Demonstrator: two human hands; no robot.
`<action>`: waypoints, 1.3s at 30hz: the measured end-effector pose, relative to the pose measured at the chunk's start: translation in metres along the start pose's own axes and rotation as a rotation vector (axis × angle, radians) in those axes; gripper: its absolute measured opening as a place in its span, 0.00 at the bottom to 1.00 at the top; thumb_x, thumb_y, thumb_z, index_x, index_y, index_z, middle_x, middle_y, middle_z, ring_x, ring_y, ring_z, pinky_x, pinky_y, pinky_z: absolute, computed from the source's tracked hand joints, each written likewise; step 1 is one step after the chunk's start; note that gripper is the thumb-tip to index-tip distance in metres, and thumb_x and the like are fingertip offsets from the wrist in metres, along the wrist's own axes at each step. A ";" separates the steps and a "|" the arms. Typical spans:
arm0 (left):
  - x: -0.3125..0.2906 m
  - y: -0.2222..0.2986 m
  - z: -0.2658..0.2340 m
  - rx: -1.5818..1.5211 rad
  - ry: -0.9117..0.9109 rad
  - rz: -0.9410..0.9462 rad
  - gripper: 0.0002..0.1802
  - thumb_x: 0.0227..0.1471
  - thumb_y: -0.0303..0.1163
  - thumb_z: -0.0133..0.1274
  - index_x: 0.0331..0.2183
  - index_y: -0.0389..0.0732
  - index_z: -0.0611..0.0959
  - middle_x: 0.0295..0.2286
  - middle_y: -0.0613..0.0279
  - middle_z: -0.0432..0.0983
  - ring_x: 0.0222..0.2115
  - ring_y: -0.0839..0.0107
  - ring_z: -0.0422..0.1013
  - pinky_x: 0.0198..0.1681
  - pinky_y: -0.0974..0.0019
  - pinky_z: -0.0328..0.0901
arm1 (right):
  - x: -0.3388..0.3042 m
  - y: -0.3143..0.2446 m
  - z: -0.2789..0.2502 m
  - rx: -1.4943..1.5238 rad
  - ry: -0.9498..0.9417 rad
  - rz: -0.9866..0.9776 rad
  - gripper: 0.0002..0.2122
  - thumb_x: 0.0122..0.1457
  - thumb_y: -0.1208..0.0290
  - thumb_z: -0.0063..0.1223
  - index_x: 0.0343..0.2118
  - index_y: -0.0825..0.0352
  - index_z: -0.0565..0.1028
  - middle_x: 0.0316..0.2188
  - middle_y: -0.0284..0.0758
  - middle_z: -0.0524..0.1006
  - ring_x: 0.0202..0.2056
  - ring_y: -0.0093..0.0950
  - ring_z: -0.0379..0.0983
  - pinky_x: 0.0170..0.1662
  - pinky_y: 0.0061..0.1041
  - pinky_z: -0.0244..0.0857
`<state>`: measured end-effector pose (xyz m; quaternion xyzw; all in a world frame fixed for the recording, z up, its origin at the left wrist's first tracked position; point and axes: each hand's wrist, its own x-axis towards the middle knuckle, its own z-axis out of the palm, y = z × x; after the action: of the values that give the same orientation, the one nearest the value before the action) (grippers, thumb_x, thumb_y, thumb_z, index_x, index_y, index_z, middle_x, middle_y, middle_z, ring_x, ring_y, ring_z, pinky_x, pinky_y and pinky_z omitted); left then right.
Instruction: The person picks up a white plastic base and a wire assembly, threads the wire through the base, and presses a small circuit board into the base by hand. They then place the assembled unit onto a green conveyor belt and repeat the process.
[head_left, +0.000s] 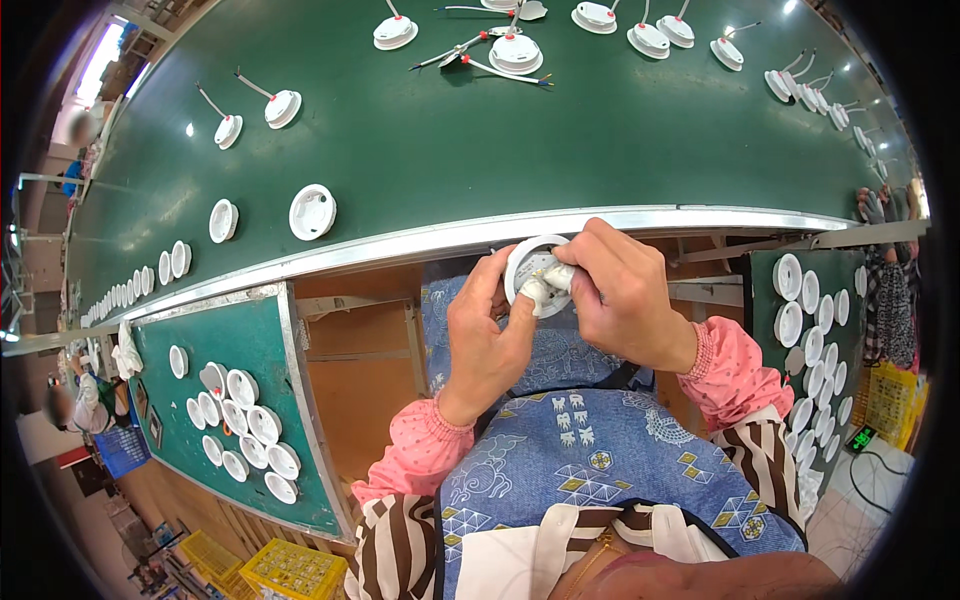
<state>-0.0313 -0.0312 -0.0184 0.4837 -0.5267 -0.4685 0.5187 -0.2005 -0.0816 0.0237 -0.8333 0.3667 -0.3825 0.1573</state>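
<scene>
Close to my body, past the table's front edge, I hold a white round plastic housing [527, 262] with its hollow side facing me. My left hand [488, 335] is closed round its left rim, the thumb reaching inside. My right hand [628, 290] is closed at its right side, with fingertips pressed into the hollow. White coverings wrap the digits that meet inside the housing. Whatever small part may lie between those fingertips is hidden.
White round fittings with wires [515, 55] stand on the green table [420, 150]. A row of white housings [313, 212] runs along its left front edge. More white housings lie on the left side table [265, 424] and right side table [789, 277]. Yellow crates [293, 570] stand below left.
</scene>
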 end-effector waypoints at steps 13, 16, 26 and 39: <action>0.001 0.004 0.005 -0.196 0.099 -0.136 0.18 0.60 0.25 0.51 0.51 0.29 0.74 0.40 0.60 0.77 0.36 0.77 0.75 0.31 0.74 0.73 | -0.003 0.006 0.013 0.113 0.132 0.101 0.16 0.44 0.86 0.58 0.39 0.71 0.74 0.30 0.41 0.71 0.27 0.39 0.73 0.29 0.33 0.68; 0.002 0.005 0.007 -0.183 0.121 -0.081 0.17 0.57 0.20 0.49 0.49 0.30 0.75 0.38 0.59 0.77 0.37 0.77 0.74 0.39 0.73 0.70 | 0.001 0.001 0.005 0.240 0.012 0.234 0.16 0.47 0.86 0.55 0.42 0.71 0.74 0.32 0.42 0.73 0.29 0.40 0.74 0.31 0.34 0.68; 0.015 0.012 -0.008 -0.026 -0.136 -0.176 0.16 0.59 0.24 0.51 0.49 0.30 0.76 0.39 0.60 0.77 0.37 0.80 0.73 0.33 0.76 0.70 | -0.004 0.004 0.005 0.328 -0.043 0.210 0.15 0.51 0.84 0.49 0.44 0.72 0.75 0.35 0.44 0.76 0.33 0.42 0.75 0.36 0.34 0.69; -0.009 0.028 0.010 0.075 0.121 -0.049 0.21 0.53 0.21 0.54 0.50 0.32 0.76 0.36 0.55 0.77 0.32 0.73 0.74 0.33 0.70 0.70 | -0.014 -0.010 0.008 0.392 0.130 0.270 0.15 0.52 0.86 0.52 0.45 0.72 0.75 0.34 0.43 0.76 0.32 0.34 0.76 0.36 0.27 0.69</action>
<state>-0.0418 -0.0193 0.0085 0.5429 -0.4995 -0.4312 0.5194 -0.1954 -0.0651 0.0165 -0.7039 0.4029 -0.4745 0.3421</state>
